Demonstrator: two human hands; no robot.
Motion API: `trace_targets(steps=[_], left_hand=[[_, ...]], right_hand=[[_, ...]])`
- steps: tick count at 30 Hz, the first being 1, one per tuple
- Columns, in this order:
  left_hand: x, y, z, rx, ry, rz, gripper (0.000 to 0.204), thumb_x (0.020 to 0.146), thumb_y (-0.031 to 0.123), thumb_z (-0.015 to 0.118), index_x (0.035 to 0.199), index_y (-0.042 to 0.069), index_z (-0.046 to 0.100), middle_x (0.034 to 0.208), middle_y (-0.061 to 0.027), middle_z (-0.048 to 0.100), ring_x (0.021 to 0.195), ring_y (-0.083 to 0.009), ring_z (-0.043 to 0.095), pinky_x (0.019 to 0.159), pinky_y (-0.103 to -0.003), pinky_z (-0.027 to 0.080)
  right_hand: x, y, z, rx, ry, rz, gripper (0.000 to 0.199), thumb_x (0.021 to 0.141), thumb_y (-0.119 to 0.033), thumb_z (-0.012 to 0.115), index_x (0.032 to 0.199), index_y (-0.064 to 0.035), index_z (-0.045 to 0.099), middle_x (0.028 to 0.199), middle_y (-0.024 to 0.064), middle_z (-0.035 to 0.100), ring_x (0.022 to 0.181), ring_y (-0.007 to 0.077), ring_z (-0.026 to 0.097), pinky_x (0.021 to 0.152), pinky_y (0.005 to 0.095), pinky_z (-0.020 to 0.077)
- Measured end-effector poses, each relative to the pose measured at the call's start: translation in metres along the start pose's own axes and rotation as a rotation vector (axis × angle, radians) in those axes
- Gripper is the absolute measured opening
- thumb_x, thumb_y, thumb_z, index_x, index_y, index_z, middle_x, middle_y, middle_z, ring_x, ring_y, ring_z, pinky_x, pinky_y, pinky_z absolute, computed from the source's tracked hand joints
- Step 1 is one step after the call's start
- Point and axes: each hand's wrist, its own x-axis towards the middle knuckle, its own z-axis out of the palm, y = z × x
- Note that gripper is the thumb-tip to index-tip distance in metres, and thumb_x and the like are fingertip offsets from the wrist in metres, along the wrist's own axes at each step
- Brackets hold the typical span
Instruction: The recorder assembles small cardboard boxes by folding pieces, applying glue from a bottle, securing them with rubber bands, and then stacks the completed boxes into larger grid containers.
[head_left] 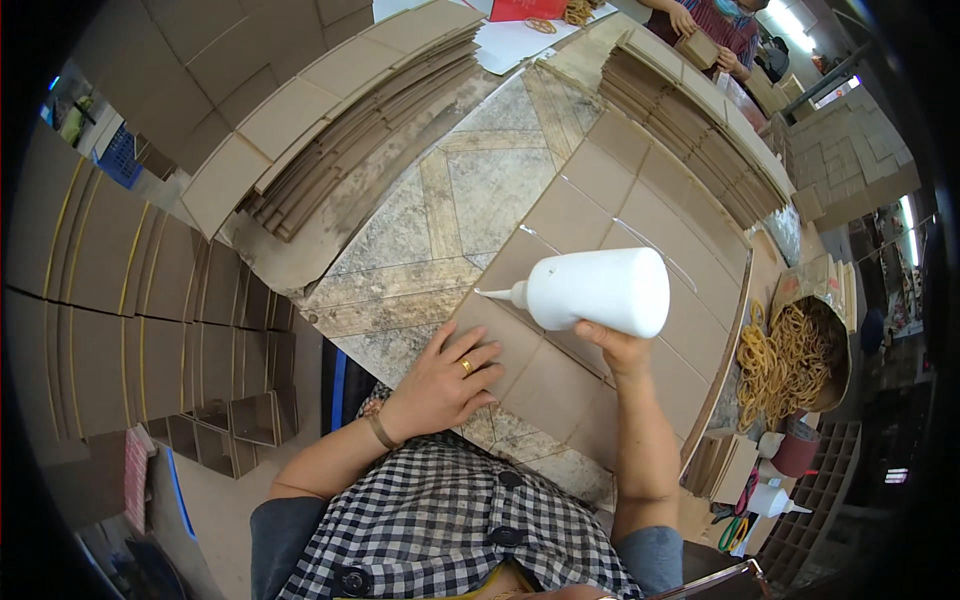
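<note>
A flat brown cardboard sheet [570, 385], creased into panels, lies on the table before me. My right hand [618, 346] grips a white squeeze glue bottle [600, 288] from below and holds it tilted on its side over the sheet. Its thin nozzle points left, with the tip close to the sheet's left edge. Shiny wet-looking lines run over some panels. My left hand [450, 378] rests on the sheet's near left part, fingers spread, with a gold ring on one finger.
Stacks of cardboard sheets stand at the far left [350, 110] and far right [700, 130] of the table [400, 250]. A container of rubber bands [795, 355] sits at right, near scissors [735, 532] and another white bottle [770, 500]. Another person's hands [683, 20] hold a small cardboard piece beyond.
</note>
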Motion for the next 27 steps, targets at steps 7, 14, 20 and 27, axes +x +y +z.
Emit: trace_targets(steps=[7,14,20,27], left_hand=[[0.002,0.004,-0.001,0.015,-0.001,0.01,0.032,0.077,0.027,0.068,0.103,0.01,0.061,0.12,-0.0083,0.056,0.122,-0.0306,0.044,0.106,-0.052,0.027],[0.001,0.005,0.003,0.066,-0.017,0.011,0.038,0.074,0.028,0.072,0.106,0.01,0.063,0.124,-0.0098,0.056,0.124,-0.0324,0.044,0.107,-0.053,0.026],[0.004,0.009,0.005,0.089,-0.002,0.016,0.036,0.073,0.025,0.071,0.105,0.009,0.064,0.123,-0.01,0.056,0.122,-0.0331,0.045,0.106,-0.054,0.027],[0.006,0.015,0.006,0.138,-0.014,0.024,0.036,0.074,0.023,0.072,0.105,0.007,0.064,0.124,-0.0113,0.056,0.123,-0.0347,0.044,0.106,-0.054,0.026]], right_hand=[[-0.042,-0.01,-0.084,-0.063,0.035,0.165,0.076,0.048,-0.01,0.092,0.114,0.0001,0.056,0.103,0.0096,0.065,0.096,0.022,0.063,0.086,0.0363,0.0514],[-0.096,-0.031,-0.163,-0.103,0.152,0.075,0.084,0.045,-0.018,0.093,0.118,-0.0001,0.054,0.104,0.0087,0.065,0.096,0.0219,0.062,0.085,0.0368,0.0507],[-0.142,-0.057,-0.232,-0.163,0.247,0.111,0.084,0.045,-0.019,0.093,0.117,0.0005,0.055,0.102,0.0081,0.065,0.094,0.0212,0.063,0.084,0.0356,0.0503],[-0.185,-0.078,-0.292,-0.238,0.394,0.109,0.081,0.044,-0.018,0.093,0.114,0.002,0.057,0.097,0.007,0.066,0.09,0.0194,0.063,0.083,0.0336,0.0502]])
